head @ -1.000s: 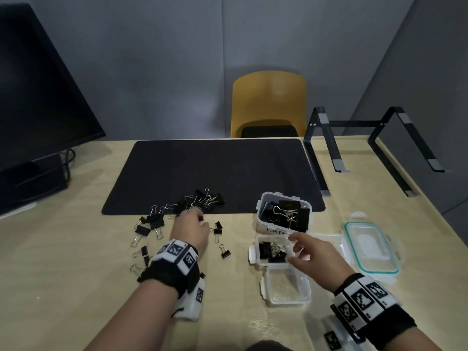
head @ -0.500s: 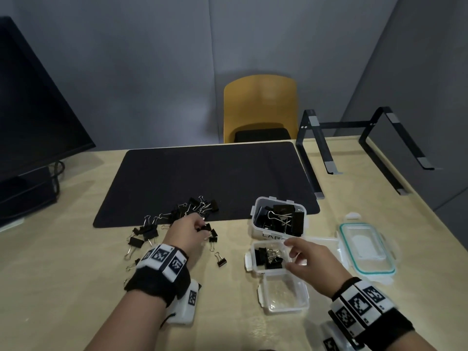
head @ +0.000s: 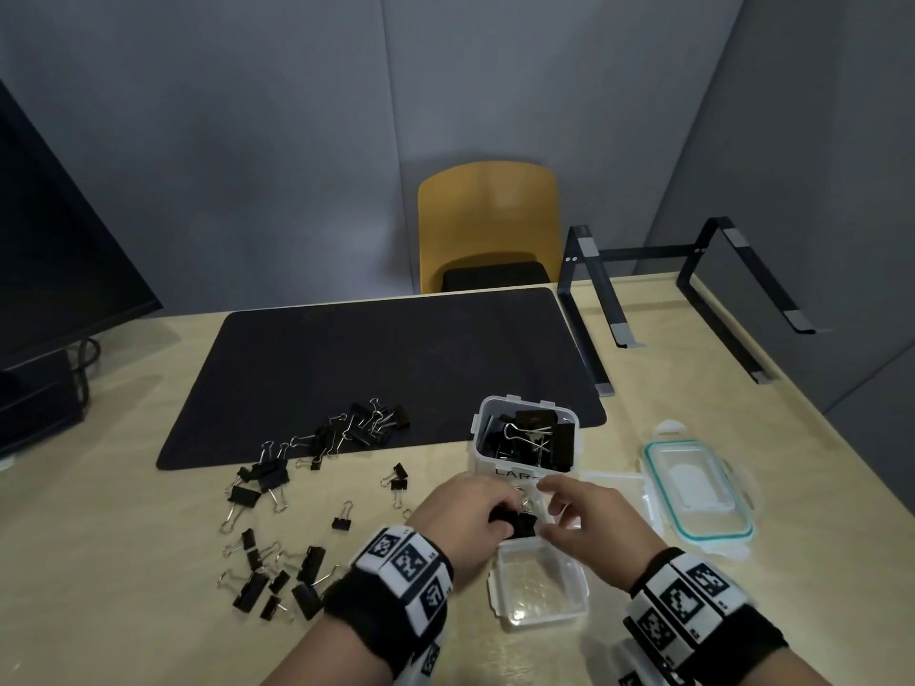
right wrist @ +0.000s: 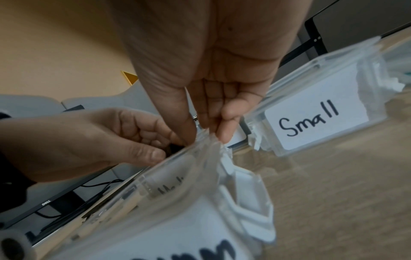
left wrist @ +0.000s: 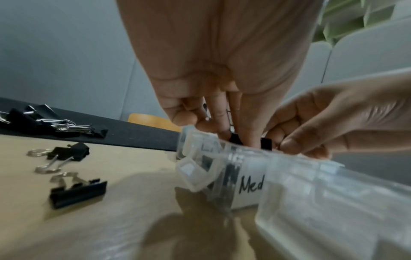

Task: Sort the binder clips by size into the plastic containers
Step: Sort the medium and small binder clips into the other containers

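Note:
My left hand (head: 470, 512) holds a black binder clip (head: 520, 524) with curled fingers, just above the clear container labelled "Med" (left wrist: 251, 186). In the left wrist view the fingertips (left wrist: 222, 130) push the clip (left wrist: 235, 139) down past the rim. My right hand (head: 569, 512) meets it from the right and pinches that container's rim (right wrist: 206, 135), thumb outside. The container labelled "LAR" (head: 515, 472) stands just behind, holding several big clips. Loose clips lie in a pile on the mat edge (head: 356, 428) and scattered at the left (head: 277, 581).
An empty clear container (head: 539, 586) sits nearest me. A container labelled "Small" (right wrist: 315, 123) stands right of the hands. A teal-sealed lid (head: 698, 487) lies further right. A black mat (head: 396, 358), a laptop stand (head: 693, 299) and a monitor (head: 49, 240) lie beyond.
My left hand took a clip from the pile at the left and carried it right to the medium container. My right hand closed in on that container's rim.

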Demonstrator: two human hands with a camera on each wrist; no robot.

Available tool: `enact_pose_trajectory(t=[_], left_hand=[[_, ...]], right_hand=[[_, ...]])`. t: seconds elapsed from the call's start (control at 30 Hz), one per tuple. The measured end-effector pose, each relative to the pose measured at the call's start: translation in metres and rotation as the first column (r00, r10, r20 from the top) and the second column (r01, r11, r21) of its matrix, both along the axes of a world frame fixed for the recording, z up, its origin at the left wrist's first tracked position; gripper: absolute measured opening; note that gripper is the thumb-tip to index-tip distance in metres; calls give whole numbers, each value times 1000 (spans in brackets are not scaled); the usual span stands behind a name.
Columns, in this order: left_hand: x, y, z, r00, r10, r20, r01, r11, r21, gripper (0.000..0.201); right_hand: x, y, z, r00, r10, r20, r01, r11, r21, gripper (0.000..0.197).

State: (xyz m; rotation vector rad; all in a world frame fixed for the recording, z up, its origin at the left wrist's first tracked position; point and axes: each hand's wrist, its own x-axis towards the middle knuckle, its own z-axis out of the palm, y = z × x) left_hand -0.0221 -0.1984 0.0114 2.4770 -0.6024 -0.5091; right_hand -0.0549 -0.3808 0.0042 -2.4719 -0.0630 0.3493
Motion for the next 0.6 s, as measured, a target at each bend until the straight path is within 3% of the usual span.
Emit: enact_pose_trajectory(t=[0.13,0.33,0.47,0.6], left_hand=[[5,-6,-13,988,-108,113,101,992,73,28],[5,-3,-19,983,-82,164,80,997,22,28],[19,9,-8,982,137,133,-126,988,-87,22],[53,39,-7,907,384,172,-379,923,-63,18]], right_hand=[[-1,0,0,1000,-1,-3,1,1000,8,43],[0,0,0,1000,11,6,-11,1000,2,44],[-1,-1,-1,1000,20,-1,-20,1000,6,45],[-2,-2,-2,1000,22,5,-22,1000,8,45]])
